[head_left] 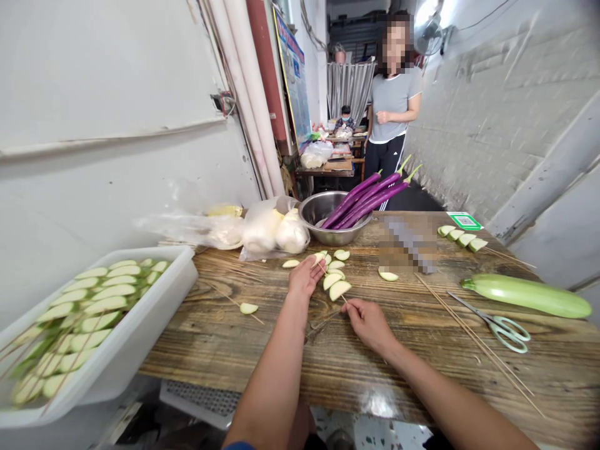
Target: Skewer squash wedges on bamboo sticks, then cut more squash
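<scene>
1. Bare wood on the table [337,359] leaves a passage between the forearms.
2. Slices [334,281] crowd the space between the hands.
3. The steel bowl [344,236] stands beyond.
4. The tub [180,281] blocks the left; scissors [504,327] and loose skewers [475,345] clutter the right.

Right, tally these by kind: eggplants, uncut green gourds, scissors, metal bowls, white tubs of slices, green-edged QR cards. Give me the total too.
Eggplants: 3
Uncut green gourd: 1
Scissors: 1
Metal bowl: 1
White tub of slices: 1
Green-edged QR card: 1
Total: 8
</scene>
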